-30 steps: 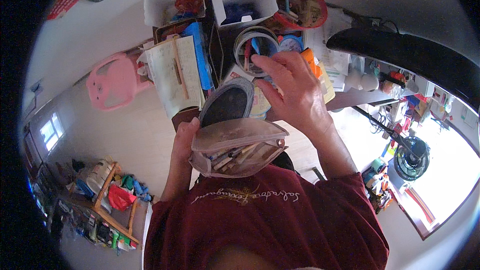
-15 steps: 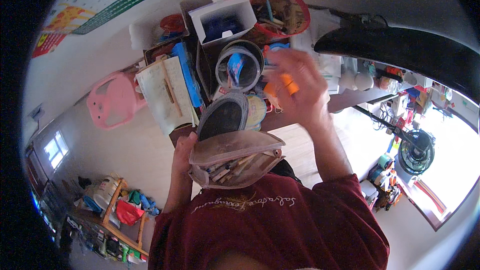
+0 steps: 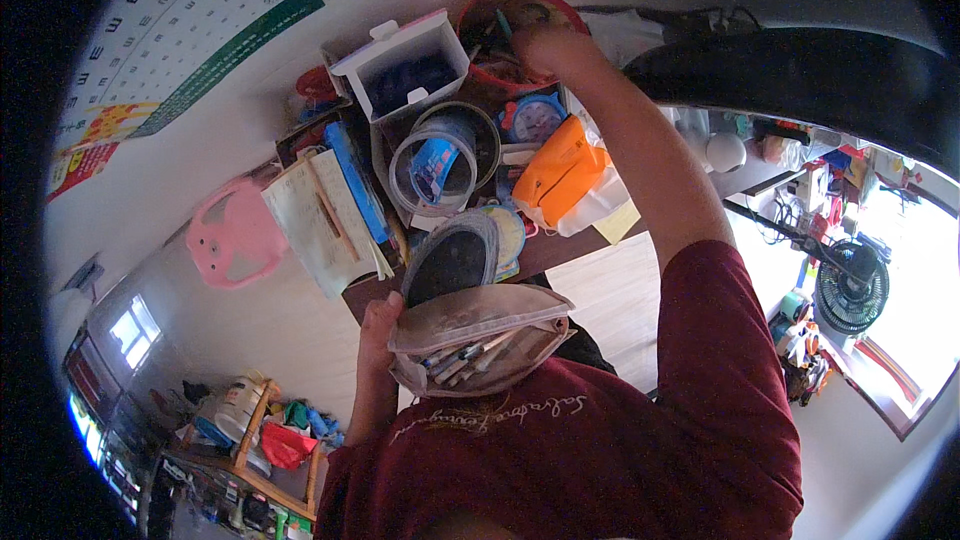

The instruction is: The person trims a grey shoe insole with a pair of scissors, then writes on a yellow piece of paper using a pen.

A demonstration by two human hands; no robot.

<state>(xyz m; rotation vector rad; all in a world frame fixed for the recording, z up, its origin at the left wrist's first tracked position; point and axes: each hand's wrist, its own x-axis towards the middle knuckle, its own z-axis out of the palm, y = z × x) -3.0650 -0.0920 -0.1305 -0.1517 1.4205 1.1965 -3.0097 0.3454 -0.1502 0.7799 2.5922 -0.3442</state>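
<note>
My left hand (image 3: 380, 328) is closed on the side of a translucent zip pouch (image 3: 478, 312) that gapes near my chest. Several pens and pencils (image 3: 468, 360) lie inside it. At the far side of the desk, my right hand (image 3: 548, 48) reaches into a round red basket (image 3: 466, 18) with a green pen-like stick and other small things in it. The fingers of that hand are hidden down in the basket. Just beyond the pouch, a dark oval piece with a grey rim (image 3: 450, 262) leans at the desk's near edge.
Left of the basket stands an open white box (image 3: 368, 70). Nearer are a clear round tub (image 3: 405, 165), a blue alarm clock (image 3: 537, 118) and an orange-and-white packet (image 3: 558, 175). A notebook (image 3: 300, 202) with a pencil lies at left, beside a pink chair (image 3: 235, 235).
My right hand has moved from above the middle of the desk, away from me, into the red basket. The orange packet and clock are now uncovered. My left hand still holds the pouch.
</note>
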